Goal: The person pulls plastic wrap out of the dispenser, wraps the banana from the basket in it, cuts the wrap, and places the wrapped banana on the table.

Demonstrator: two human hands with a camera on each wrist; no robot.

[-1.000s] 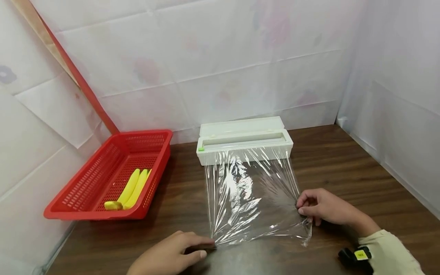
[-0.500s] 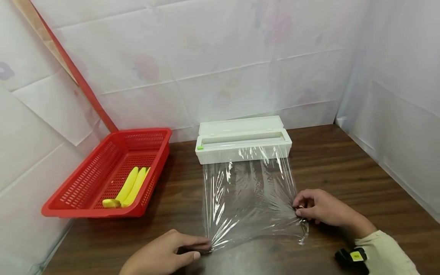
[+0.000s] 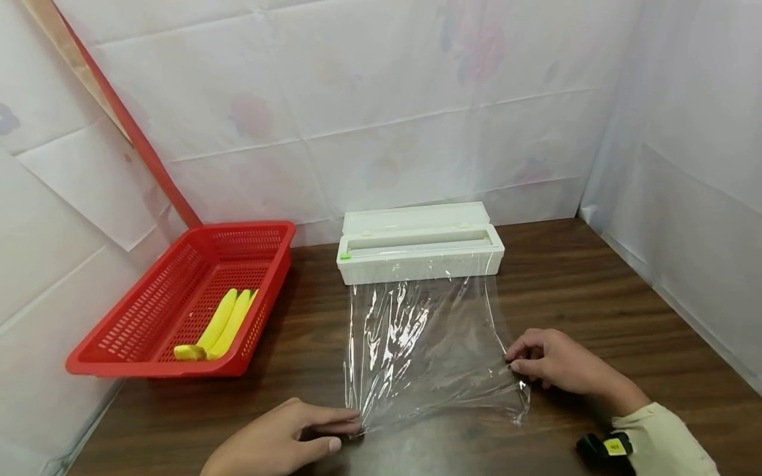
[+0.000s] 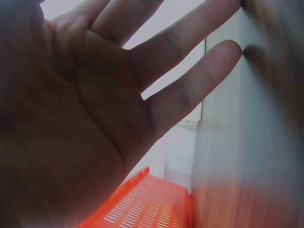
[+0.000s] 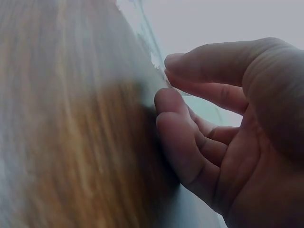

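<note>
A clear sheet of plastic wrap [image 3: 428, 350] runs from a white wrap dispenser box [image 3: 417, 264] toward me over the brown table. My left hand [image 3: 286, 433] presses the wrap's near left corner with extended fingertips, its thumb held apart. In the left wrist view the fingers of the left hand [image 4: 118, 71] are straight, their tips down at the tabletop. My right hand [image 3: 559, 360] pinches the right edge of the wrap between thumb and fingers. The right wrist view shows the right hand [image 5: 213, 123] with curled fingers low beside the table surface, the wrap at its fingertips.
A red slotted basket [image 3: 149, 317] with yellow bananas [image 3: 223, 327] in it stands at the left. The dispenser's lid [image 3: 417, 217] is raised at the back. A black strap device [image 3: 604, 446] sits by the right sleeve. White patterned sheeting [image 3: 381, 112] forms the walls.
The wrap looks less tautly creased, and its bright reflections have shifted. Both hands keep their places on it, moving slightly left in the view as the whole scene shifts a little.
</note>
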